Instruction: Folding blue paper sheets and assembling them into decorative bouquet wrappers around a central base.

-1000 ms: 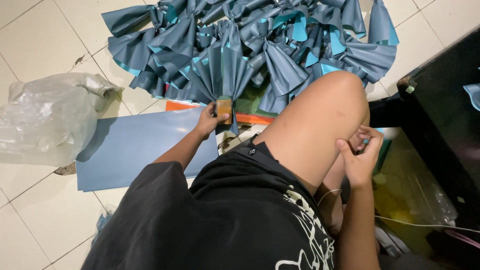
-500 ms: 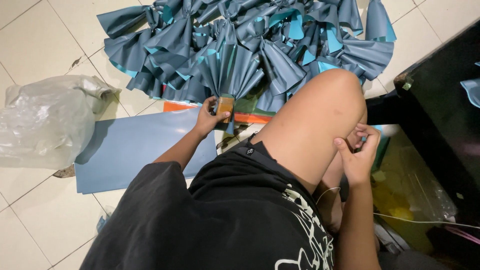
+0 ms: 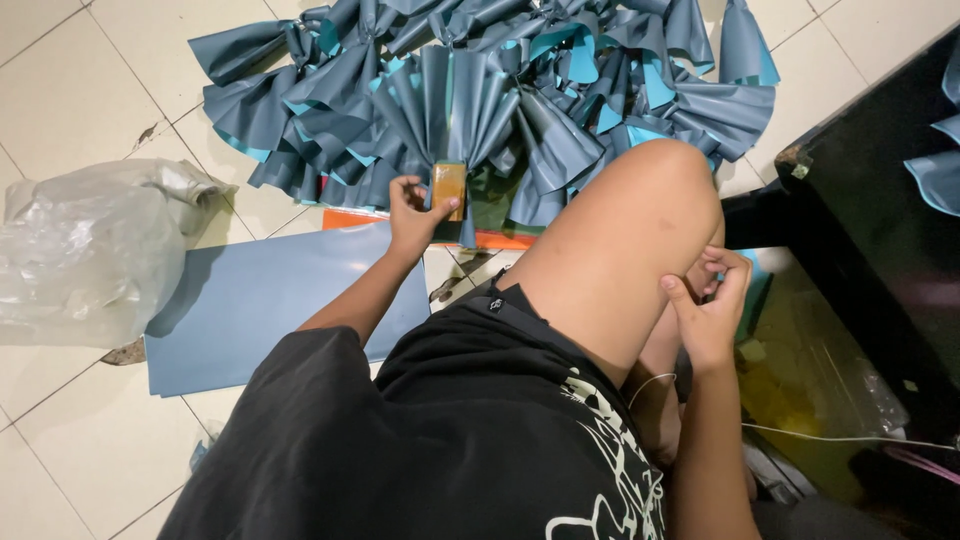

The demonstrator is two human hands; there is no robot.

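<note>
My left hand (image 3: pixel 413 214) reaches forward and grips a small golden-brown rectangular object (image 3: pixel 448 184), held upright at the pinched base of a pleated grey-blue paper fan (image 3: pixel 452 105). The fan lies at the front of a large pile of similar folded grey and teal paper pieces (image 3: pixel 610 90) on the tiled floor. My right hand (image 3: pixel 706 312) rests behind my raised bare knee (image 3: pixel 640 230). Its fingers are curled and pinched together, and I cannot make out whether they hold anything.
A flat grey-blue sheet (image 3: pixel 255 300) lies on the floor at the left, with an orange strip (image 3: pixel 350 218) at its far edge. A crumpled clear plastic bag (image 3: pixel 90 250) sits further left. Dark furniture (image 3: pixel 880 200) stands at the right, a thin white cable (image 3: pixel 830 436) below it.
My left hand has lifted the golden-brown object slightly and turned it upright against the fan's base. The right hand stays by the knee with its fingers shifting a little.
</note>
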